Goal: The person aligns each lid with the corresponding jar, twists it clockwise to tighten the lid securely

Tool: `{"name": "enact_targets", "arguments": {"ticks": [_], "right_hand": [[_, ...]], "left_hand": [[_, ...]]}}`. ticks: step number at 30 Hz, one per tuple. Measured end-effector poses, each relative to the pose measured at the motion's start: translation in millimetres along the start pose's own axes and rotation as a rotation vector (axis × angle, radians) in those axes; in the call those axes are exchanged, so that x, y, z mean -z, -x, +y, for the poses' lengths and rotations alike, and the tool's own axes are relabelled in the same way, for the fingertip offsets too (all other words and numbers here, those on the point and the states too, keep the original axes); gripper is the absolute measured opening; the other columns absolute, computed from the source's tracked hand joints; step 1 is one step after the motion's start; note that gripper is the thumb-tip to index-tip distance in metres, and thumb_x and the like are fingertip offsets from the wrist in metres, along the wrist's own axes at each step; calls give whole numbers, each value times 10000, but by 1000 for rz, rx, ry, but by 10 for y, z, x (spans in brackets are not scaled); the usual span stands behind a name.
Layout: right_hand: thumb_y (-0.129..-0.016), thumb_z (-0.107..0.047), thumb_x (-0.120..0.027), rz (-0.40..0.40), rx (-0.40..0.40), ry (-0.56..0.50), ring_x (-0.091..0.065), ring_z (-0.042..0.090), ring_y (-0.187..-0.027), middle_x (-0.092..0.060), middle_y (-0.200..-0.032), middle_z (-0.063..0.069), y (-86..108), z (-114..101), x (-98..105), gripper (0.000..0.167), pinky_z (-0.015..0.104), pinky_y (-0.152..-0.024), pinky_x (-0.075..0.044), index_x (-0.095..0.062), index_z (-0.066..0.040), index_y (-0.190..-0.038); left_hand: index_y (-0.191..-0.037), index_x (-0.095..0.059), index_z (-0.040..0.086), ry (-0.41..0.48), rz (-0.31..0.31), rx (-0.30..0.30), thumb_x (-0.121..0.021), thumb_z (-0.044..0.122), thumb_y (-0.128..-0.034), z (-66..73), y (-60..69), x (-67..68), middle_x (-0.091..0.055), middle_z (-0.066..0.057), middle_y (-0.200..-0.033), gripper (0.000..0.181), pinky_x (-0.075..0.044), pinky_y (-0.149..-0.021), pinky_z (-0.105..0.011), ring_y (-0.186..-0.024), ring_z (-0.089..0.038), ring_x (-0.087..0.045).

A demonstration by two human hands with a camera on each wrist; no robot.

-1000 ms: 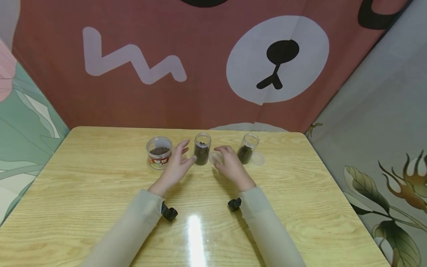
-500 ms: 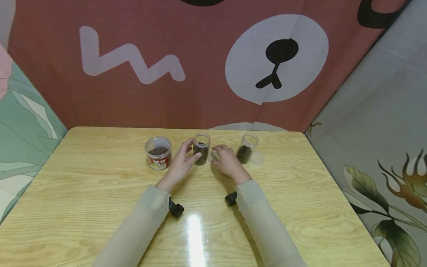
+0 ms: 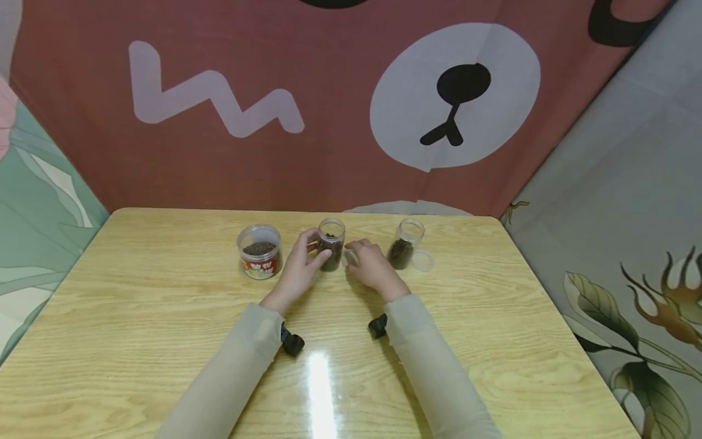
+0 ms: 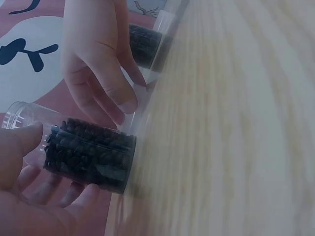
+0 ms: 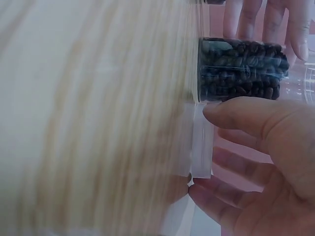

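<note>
A clear jar (image 3: 333, 245) of dark beans stands upright mid-table. My left hand (image 3: 298, 265) holds it from the left, thumb on the near side and fingers behind. In the left wrist view the jar (image 4: 91, 155) is open at the top, filled about two-thirds. To its right, my right hand (image 3: 374, 266) reaches down over a round clear lid (image 3: 349, 258) lying on the table. The right wrist view has this lid (image 5: 202, 142) between thumb and fingertips, which appear to grip its rim. The lid's far part is hidden by the hand in the head view.
A second open jar (image 3: 401, 251) of dark beans is right of the right hand, with another clear lid (image 3: 423, 261) beside it. Left of the left hand stands an open tub (image 3: 261, 266) with a red label and brown contents. A printed cloth (image 3: 329, 171) hangs behind the wooden table (image 3: 164, 317).
My left hand has moved right, from beside the jar to holding it. The right hand has shifted slightly left and its fingers have closed in on the lid. The jars stay in place.
</note>
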State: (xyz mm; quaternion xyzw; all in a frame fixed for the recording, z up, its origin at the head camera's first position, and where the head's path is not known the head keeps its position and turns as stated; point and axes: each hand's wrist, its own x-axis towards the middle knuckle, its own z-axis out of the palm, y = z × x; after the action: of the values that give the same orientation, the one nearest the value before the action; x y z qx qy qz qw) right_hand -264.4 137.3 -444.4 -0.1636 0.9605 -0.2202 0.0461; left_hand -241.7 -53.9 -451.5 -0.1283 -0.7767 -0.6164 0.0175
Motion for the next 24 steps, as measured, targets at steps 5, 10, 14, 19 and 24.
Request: {"name": "enact_targets", "arguments": {"ticks": [5,10,14,19,24], "right_hand": [[-973,-154,-704,-10,-9,0,-523,419,-1268,-518,-1412,234,11,2,7,481,519,-1067,-455,-556,-15,-1409],[-981,-160,-694,-13,-14,-17,-529,403,-1265,-517,-1406,230,33,3,19,469,510,-1070,-455,-559,-15,-1407],[-984,-174,-693,2,-16,-25,-523,414,-1262,-512,-1402,233,47,6,24,465,512,-1063,-460,-563,-17,-1402],[-983,-195,-695,29,-31,-49,-511,430,-1264,-498,-1407,235,62,11,49,482,525,-1053,-466,-556,-31,-1414],[-973,-209,-704,78,-33,-99,-528,401,-1261,-497,-1409,216,100,38,85,500,533,-1068,-453,-551,-51,-1422]], "left_hand": [[-1482,-349,-34,-5,10,-15,-594,109,-1036,-25,-11,-6,-420,-283,-1484,528,-435,-1076,-567,-1352,-450,-457],[-1469,-364,-39,-7,14,-36,-598,96,-1031,-48,-9,-4,-427,-286,-1479,514,-435,-1070,-578,-1340,-457,-467],[-1461,-370,-43,-3,12,-45,-601,88,-1026,-58,-7,4,-429,-291,-1476,510,-431,-1074,-581,-1340,-466,-465],[-1460,-364,-43,-6,-3,-42,-591,84,-1030,-55,-4,21,-442,-282,-1465,503,-436,-1081,-558,-1338,-450,-473],[-1479,-347,-33,2,-34,-32,-583,91,-1037,-51,8,45,-438,-272,-1478,516,-421,-1095,-556,-1352,-439,-463]]}}
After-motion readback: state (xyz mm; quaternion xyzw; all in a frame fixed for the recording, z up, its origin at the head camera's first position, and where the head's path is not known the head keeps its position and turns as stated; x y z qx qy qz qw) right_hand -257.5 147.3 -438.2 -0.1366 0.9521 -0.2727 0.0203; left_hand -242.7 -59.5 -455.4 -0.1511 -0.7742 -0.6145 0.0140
